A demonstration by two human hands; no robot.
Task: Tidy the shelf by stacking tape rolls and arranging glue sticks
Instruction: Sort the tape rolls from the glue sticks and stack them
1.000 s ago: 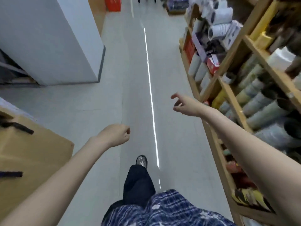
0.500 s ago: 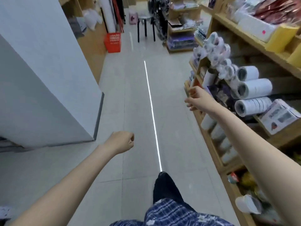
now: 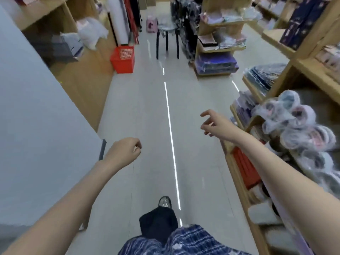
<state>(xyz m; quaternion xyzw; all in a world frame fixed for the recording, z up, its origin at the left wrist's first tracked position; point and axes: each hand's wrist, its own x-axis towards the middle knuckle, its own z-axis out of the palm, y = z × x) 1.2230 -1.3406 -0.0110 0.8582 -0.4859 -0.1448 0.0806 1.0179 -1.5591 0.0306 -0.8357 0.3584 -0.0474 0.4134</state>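
Observation:
I am in a shop aisle with both arms held out over the grey floor. My left hand point(image 3: 125, 151) is curled into a fist and holds nothing that I can see. My right hand point(image 3: 215, 126) hangs in the air with its fingers loosely spread, empty, just left of the wooden shelf unit point(image 3: 237, 173). Plastic-wrapped round rolls point(image 3: 294, 126) are piled on that shelf, to the right of my right hand. No glue sticks are recognisable in this blurred view.
A white pillar point(image 3: 36, 126) stands close on the left. Further down the aisle are a red basket point(image 3: 122, 59) on the floor and a black-legged stool point(image 3: 167, 41). Wooden shelves of packaged goods line both sides. My leg and shoe point(image 3: 164, 201) are below.
The view has lifted and moved forward along the aisle, and the shelf with the white paper rolls has passed out of sight. My right hand came down and away from the shelf edge. My left fist is unchanged.

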